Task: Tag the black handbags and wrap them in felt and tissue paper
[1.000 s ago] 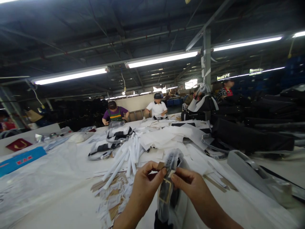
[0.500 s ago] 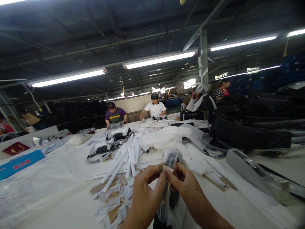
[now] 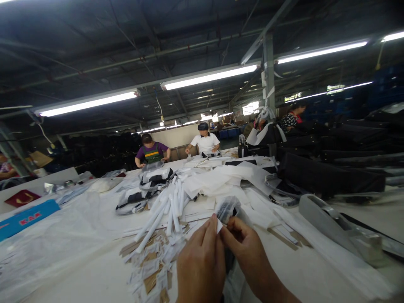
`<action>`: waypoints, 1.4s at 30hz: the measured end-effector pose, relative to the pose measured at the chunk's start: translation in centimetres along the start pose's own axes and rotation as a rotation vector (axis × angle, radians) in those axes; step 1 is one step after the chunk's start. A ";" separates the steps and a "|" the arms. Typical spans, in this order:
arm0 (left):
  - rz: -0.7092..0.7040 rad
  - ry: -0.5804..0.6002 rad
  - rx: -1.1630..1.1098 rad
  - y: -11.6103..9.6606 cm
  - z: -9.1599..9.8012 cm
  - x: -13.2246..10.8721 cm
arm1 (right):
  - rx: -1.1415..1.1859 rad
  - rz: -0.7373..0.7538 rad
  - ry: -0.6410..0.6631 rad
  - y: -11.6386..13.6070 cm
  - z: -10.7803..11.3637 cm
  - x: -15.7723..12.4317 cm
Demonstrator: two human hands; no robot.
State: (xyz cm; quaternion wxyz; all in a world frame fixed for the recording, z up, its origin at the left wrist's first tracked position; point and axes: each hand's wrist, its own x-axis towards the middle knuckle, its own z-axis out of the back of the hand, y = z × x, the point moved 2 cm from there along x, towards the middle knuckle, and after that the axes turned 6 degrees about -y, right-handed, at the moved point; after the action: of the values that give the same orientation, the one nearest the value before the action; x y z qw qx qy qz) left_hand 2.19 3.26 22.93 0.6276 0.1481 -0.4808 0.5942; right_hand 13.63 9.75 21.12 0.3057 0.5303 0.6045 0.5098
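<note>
Near the front of the table, my left hand (image 3: 203, 256) is closed, its fingers pressed together on a small white piece of paper (image 3: 219, 227). My right hand (image 3: 249, 250) is curled just beside it, thumb and fingertips pinched at the same paper's edge. Just beyond and under both hands lies a dark item in clear plastic wrap (image 3: 228, 208), mostly covered by them. Left of my hands, small tags in clear bags and brown card strips (image 3: 151, 269) are heaped, with several white tubes (image 3: 172, 208) behind them.
A grey tape dispenser (image 3: 334, 229) stands at the right. White sheets (image 3: 227, 179) and plastic-wrapped straps (image 3: 135, 198) cover the table's middle. At the left are a blue box (image 3: 30, 219) and a red bag (image 3: 22, 198). Two people (image 3: 152, 150) sit across the table; black goods (image 3: 331, 176) are piled at right.
My left hand has turned, so its back now faces me and its fingers lie together. The paper piece has tilted upright. The purple-sleeved person opposite has shifted slightly left.
</note>
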 end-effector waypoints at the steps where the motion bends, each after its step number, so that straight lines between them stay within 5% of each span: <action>1: -0.009 0.011 -0.016 0.1 -0.4 -0.5 | -0.003 0.002 -0.013 -0.1 0.0 0.0; 6: -0.050 0.054 -0.018 0.9 -1.6 -2.3 | 0.137 -0.022 0.059 -0.3 0.0 -0.7; 12: -0.017 0.075 -0.082 0.4 -0.7 -2.0 | 0.096 -0.007 0.114 0.4 0.5 -0.8; 21: 0.533 0.334 -0.693 1.2 0.0 1.8 | 0.100 -0.052 0.167 0.7 1.1 -0.1; 29: 0.748 0.267 -0.806 -0.1 -0.6 1.8 | -0.071 0.102 0.156 0.0 2.2 0.2; 32: 0.833 0.207 -0.754 0.4 -0.9 1.5 | -0.449 0.349 0.012 -0.9 6.8 1.5; 35: 0.914 0.162 -0.701 1.4 -1.1 1.3 | -0.910 0.529 -0.324 -1.4 16.1 3.4; 39: 0.943 0.191 -0.648 2.5 -1.3 1.3 | -1.027 0.357 -0.698 -0.6 30.1 4.9; 42: 0.968 0.210 -0.660 3.3 -1.7 1.2 | -1.028 0.152 -0.800 0.2 36.8 5.3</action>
State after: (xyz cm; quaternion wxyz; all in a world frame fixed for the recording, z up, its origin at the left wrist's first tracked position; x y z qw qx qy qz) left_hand -0.19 6.09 21.72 0.3424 -0.3503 -0.5883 0.6434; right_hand 45.83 25.54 11.38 0.6846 0.5067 0.0842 0.5172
